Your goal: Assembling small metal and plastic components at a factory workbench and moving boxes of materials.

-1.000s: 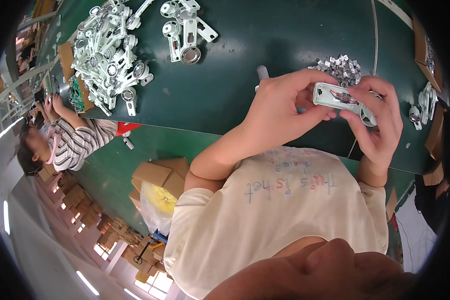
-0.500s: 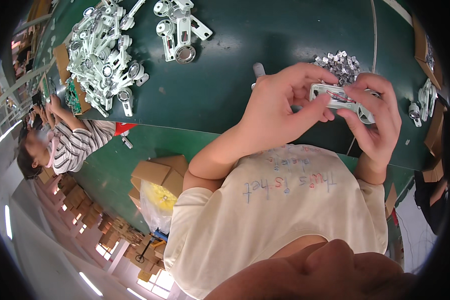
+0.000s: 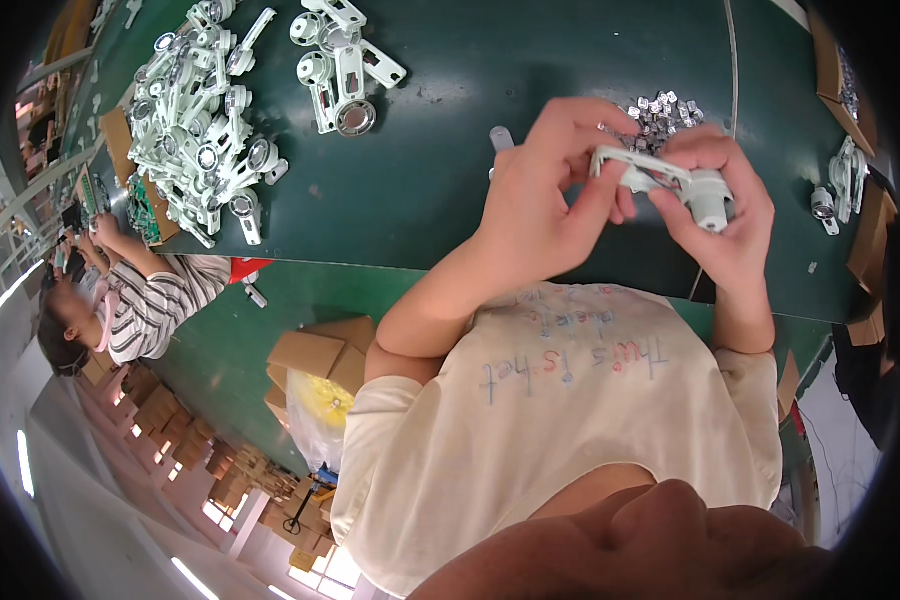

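Head view: my left hand (image 3: 555,195) and right hand (image 3: 730,185) clamp the casing (image 3: 706,197) above the desk (image 3: 430,190), by its near edge. Wiring (image 3: 654,178) shows inside; casing appears open, so I judge it unfinished.

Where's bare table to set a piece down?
Free: dark green tabletop between the small cluster of white plastic housings and the grey rounded piece by the left hand; also between the small silver metal parts and the far-right white pieces. Crowded: the big white plastic pile, upper left.
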`<state>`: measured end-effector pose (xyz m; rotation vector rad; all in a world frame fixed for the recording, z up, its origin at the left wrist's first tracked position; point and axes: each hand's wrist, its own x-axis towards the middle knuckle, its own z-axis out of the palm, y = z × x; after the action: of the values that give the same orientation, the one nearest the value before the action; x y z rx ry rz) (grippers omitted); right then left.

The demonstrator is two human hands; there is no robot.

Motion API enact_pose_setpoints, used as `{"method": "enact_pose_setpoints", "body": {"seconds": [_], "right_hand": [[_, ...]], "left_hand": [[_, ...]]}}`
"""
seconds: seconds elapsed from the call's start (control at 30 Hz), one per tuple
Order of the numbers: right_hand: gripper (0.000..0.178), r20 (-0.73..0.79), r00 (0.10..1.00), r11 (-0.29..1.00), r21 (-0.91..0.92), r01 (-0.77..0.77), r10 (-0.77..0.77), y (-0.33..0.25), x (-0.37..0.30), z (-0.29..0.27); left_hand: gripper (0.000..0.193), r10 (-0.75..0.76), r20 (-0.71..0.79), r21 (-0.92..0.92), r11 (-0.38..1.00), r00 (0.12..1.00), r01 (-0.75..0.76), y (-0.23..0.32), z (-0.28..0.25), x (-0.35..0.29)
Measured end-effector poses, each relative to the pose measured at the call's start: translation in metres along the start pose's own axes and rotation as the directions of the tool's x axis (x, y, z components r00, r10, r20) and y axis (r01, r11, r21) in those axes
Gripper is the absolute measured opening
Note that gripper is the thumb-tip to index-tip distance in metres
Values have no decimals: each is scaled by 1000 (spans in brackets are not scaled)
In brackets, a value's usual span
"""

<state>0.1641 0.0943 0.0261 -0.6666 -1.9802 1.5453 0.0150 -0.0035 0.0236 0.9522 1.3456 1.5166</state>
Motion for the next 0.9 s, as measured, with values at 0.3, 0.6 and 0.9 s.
{"method": "enact_pose_setpoints", "body": {"seconds": [0.3,0.6,0.9], "right_hand": [[31,-205,970,869,-494,14,-133,55,224,-7],[41,-289,934,712,-700,-56,-210,85,251,-54],[11,171,982,740,-670,59,77,39,48,-4]], "left_hand": [[15,90,-265,709,693,960,130,-13,-73,-20],[28,83,131,892,425,988,-154,-33,-58,-15],[11,-97,-72,847,519,993,112,-24,-73,14]]}}
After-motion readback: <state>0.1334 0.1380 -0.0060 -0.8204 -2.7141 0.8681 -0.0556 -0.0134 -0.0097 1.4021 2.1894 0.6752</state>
